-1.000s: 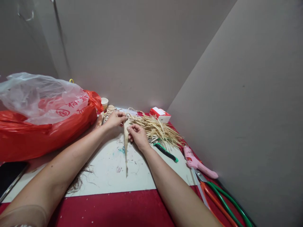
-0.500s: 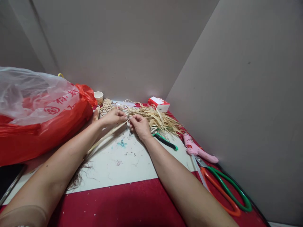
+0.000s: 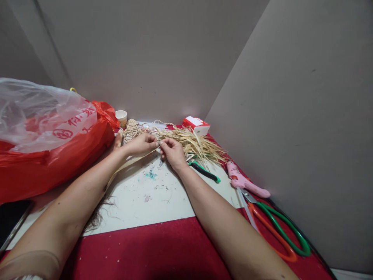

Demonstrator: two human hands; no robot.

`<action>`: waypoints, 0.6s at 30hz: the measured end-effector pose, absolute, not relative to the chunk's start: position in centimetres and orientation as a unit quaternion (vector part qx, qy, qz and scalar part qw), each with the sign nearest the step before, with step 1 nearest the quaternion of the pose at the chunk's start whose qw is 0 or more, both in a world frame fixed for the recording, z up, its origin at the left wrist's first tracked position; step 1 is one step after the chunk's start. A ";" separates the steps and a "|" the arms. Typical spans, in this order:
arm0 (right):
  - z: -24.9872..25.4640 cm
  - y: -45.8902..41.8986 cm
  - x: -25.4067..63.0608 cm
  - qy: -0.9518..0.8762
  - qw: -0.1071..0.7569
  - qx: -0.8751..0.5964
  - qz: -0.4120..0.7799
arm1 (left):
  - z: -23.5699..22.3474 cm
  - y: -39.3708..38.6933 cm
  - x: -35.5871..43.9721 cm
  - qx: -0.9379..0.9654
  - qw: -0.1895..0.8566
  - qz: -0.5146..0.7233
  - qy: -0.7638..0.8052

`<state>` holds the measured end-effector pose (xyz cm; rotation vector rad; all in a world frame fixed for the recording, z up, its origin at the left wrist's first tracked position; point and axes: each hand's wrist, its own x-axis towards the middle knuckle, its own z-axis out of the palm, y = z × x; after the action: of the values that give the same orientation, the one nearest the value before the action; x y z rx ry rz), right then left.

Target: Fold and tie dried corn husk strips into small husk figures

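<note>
My left hand is closed in a pinch on a pale straw strip, whose free length slants down and passes behind my left forearm. The fingertips of my right hand meet those of the left and pinch at the same strip's end. Just beyond both hands lies a loose pile of dry straw strips, spreading to the right. Thin twisted straw cord sits in a tangle behind the left hand. What exactly lies between the fingertips is too small to make out.
Pliers with green-black handles, a pink glue gun and scissors with orange and green handles lie to the right. A tissue pack and paper cup stand at the back. A red plastic bag bulges on the left, above a phone.
Both hands stay in nearly the same place, still pinching. The strip's hanging length has shifted and lies closer to my left forearm. The view has tilted slightly.
</note>
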<state>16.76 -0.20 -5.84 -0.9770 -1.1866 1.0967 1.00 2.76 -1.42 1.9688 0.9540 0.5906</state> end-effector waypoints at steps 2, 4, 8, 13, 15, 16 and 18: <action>-6.0 -0.1 16.7 -0.502 0.586 -0.418 0.480 | -1.3 2.7 1.1 0.790 0.420 0.248 0.372; -6.0 0.0 16.7 -0.481 0.596 -0.403 0.501 | -1.1 2.5 1.2 0.788 0.422 0.261 0.363; -5.7 0.0 16.6 -0.454 0.606 -0.368 0.540 | -1.0 2.5 1.4 0.778 0.437 0.276 0.356; -5.3 -0.2 17.0 -0.462 0.602 -0.384 0.527 | -1.2 3.0 1.2 0.752 0.470 0.273 0.372; -5.3 -0.3 17.1 -0.486 0.591 -0.398 0.506 | -1.3 3.2 1.0 0.747 0.476 0.277 0.372; -5.3 -0.3 17.2 -0.502 0.583 -0.406 0.493 | -1.4 3.2 1.0 0.746 0.474 0.279 0.374; -5.4 -0.4 17.2 -0.538 0.567 -0.423 0.459 | -1.4 3.3 0.9 0.747 0.466 0.280 0.384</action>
<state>17.20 -0.39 -5.37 -0.9941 -1.2636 1.0775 0.93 3.26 -1.43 1.8341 0.9417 0.6866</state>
